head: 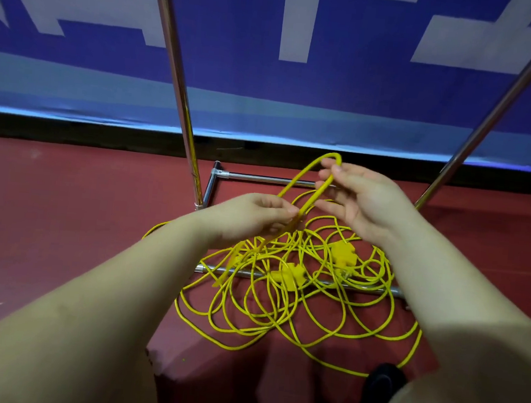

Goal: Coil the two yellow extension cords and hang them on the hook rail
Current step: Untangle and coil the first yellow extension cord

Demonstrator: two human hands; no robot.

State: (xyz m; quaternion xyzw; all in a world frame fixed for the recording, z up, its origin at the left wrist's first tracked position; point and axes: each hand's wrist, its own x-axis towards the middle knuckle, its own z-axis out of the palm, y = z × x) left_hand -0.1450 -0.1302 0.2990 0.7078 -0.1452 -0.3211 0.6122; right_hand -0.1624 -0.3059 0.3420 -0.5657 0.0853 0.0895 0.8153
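A tangle of yellow extension cord [283,312] lies heaped on the red floor, spread over the rack's lower bar. Two yellow plug blocks [286,277] [343,253] sit in the heap. One narrow loop of yellow cord [304,180] is lifted above the pile. My left hand [256,215] pinches the two strands at the loop's lower end. My right hand [357,199] holds the top bend of the loop with thumb and fingertips. The hook rail itself is out of view above.
Two chrome uprights [178,84] [496,112] of a rack rise left and right, joined by floor bars [259,178] [362,288]. A blue-and-white banner [270,57] hangs behind. A dark shoe [383,382] shows at the bottom right.
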